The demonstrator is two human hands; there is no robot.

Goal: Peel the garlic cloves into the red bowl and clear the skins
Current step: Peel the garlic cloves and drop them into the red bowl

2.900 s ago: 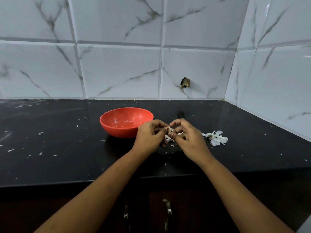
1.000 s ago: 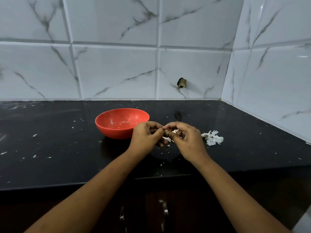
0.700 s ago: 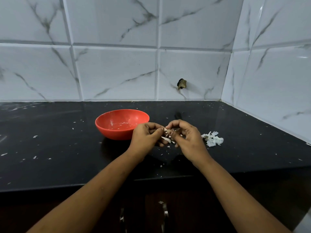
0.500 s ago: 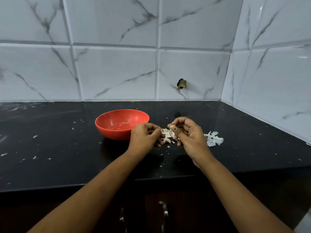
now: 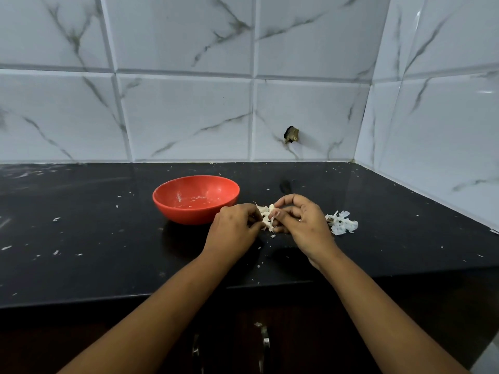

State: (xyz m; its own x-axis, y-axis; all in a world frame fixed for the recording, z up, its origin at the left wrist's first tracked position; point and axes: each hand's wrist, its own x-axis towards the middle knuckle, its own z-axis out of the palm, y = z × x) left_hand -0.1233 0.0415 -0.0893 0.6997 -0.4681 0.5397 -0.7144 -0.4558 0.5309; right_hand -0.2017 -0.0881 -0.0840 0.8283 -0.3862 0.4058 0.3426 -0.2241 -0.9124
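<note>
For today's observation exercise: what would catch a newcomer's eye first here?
The round red bowl stands out on the black stone counter. Just right of it, the left hand and right hand pinch a papery white garlic clove; a heap of white skins lies farther right.

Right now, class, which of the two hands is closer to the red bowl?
The left hand, just beside the red bowl; the right hand is farther off, next to the pile of skins.

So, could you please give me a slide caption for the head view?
Left hand and right hand peel garlic above the counter, between the red bowl and a skin pile.
</note>
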